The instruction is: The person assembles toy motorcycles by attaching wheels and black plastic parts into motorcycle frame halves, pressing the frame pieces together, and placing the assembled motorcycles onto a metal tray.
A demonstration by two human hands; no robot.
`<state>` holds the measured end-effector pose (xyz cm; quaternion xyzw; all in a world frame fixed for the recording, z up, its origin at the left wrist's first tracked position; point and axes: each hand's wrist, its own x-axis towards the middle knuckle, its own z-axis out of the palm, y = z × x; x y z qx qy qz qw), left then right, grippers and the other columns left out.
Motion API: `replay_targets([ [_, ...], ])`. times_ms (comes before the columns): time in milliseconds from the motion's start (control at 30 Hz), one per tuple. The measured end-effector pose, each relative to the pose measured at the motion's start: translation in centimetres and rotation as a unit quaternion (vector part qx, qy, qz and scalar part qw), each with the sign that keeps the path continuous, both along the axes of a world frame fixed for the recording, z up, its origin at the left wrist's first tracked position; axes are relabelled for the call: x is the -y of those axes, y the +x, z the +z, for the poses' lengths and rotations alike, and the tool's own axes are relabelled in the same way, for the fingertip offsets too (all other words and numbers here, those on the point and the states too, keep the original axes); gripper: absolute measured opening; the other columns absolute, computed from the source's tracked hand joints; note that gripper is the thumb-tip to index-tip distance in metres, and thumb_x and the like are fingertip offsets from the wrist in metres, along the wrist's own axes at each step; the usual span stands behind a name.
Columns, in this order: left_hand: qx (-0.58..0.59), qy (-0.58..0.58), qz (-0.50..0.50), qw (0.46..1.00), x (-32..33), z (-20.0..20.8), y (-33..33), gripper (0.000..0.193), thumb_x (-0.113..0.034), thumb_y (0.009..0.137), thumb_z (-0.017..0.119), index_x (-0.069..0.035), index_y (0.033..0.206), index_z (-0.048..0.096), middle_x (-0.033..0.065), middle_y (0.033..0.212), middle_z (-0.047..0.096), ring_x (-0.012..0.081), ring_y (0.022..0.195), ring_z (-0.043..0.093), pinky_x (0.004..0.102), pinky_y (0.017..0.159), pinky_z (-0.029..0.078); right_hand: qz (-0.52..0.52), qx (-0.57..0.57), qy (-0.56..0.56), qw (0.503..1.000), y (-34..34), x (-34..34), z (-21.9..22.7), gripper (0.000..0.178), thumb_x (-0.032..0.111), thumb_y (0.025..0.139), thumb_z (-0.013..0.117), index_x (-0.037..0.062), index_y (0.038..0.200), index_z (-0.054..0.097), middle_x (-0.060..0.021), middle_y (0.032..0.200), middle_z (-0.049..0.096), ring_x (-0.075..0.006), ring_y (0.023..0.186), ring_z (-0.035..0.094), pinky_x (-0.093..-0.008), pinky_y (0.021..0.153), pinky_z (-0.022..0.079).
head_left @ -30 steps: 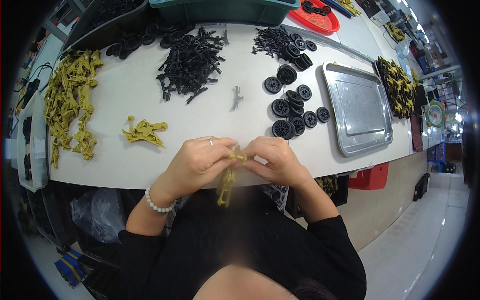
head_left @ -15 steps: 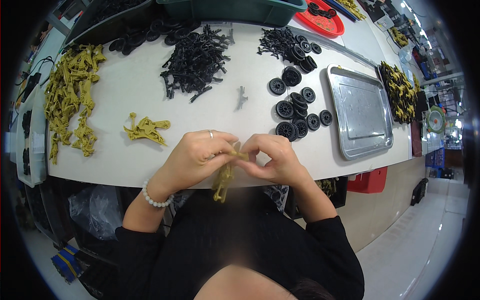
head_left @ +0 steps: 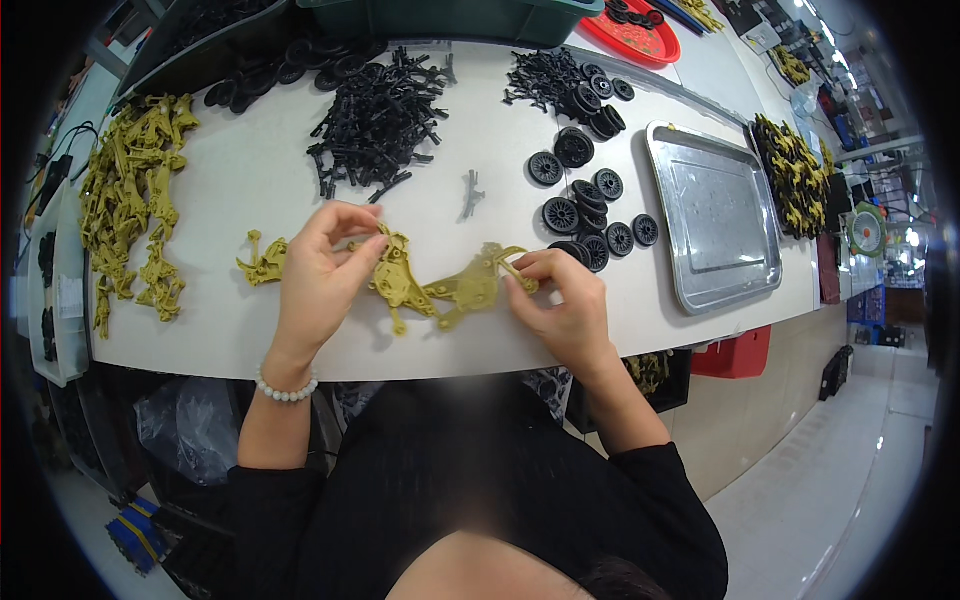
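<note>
My left hand [head_left: 325,262] is closed, thumb and fingers pinched at the upper end of an olive-yellow plastic part [head_left: 400,282] over the front of the table. My right hand [head_left: 562,300] pinches the right end of a second olive-yellow plastic part [head_left: 472,286], blurred by motion. The two parts meet or overlap near their lower ends; I cannot tell whether they are joined. Partly hidden by my left hand, another olive-yellow part [head_left: 262,264] lies on the table. A single grey-black small part [head_left: 472,194] lies beyond my hands.
Olive-yellow parts [head_left: 135,200] are heaped at the left, small black parts [head_left: 378,125] at the back. Black spoked wheels [head_left: 561,215] lie right of centre beside a metal tray [head_left: 715,225]. A green bin [head_left: 450,22] and a red dish [head_left: 630,40] stand behind.
My hands have moved apart from their close pinch near the table edge. My left hand has gone left and farther in, and two yellow parts now show between the hands.
</note>
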<state>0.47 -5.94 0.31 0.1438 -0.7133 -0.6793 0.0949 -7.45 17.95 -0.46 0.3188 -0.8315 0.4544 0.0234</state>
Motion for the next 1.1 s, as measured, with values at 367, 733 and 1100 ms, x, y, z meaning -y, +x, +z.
replay_targets([
  [367,-0.075,-0.497,-0.107,0.858,-6.2,0.1,2.4,0.053,-0.021,0.074,0.076,0.004,0.117,0.058,0.0164,0.123,0.055,0.0339,0.121,0.046,0.0506,0.104,0.035,0.095,-0.151,0.136,0.975,-9.7,1.9,4.2,0.013,0.011,0.079,0.068,0.0007,0.086,0.066,-0.0104,0.083,0.061,-0.0246,0.08,0.059,-0.0358,0.071,0.048],
  [733,-0.101,-0.522,-0.086,0.843,-6.7,-1.2,1.2,0.048,-0.019,0.075,0.075,0.004,0.114,0.059,0.0135,0.104,0.056,0.0297,0.103,0.052,0.0523,0.102,0.037,0.036,-0.054,0.28,0.958,-20.5,8.8,0.5,0.025,0.023,0.077,0.072,0.005,0.095,0.07,-0.0139,0.103,0.062,-0.031,0.1,0.06,-0.0382,0.089,0.048],
  [1100,-0.094,-0.475,-0.093,0.87,-7.1,-0.6,1.5,0.045,-0.013,0.072,0.072,0.009,0.11,0.059,0.0139,0.095,0.054,0.0304,0.093,0.052,0.0407,0.083,0.045,0.08,0.114,-0.015,0.99,-8.5,1.8,2.6,0.012,0.005,0.085,0.066,-0.0022,0.093,0.061,-0.0047,0.085,0.064,-0.0089,0.073,0.059,-0.0231,0.067,0.049],
])
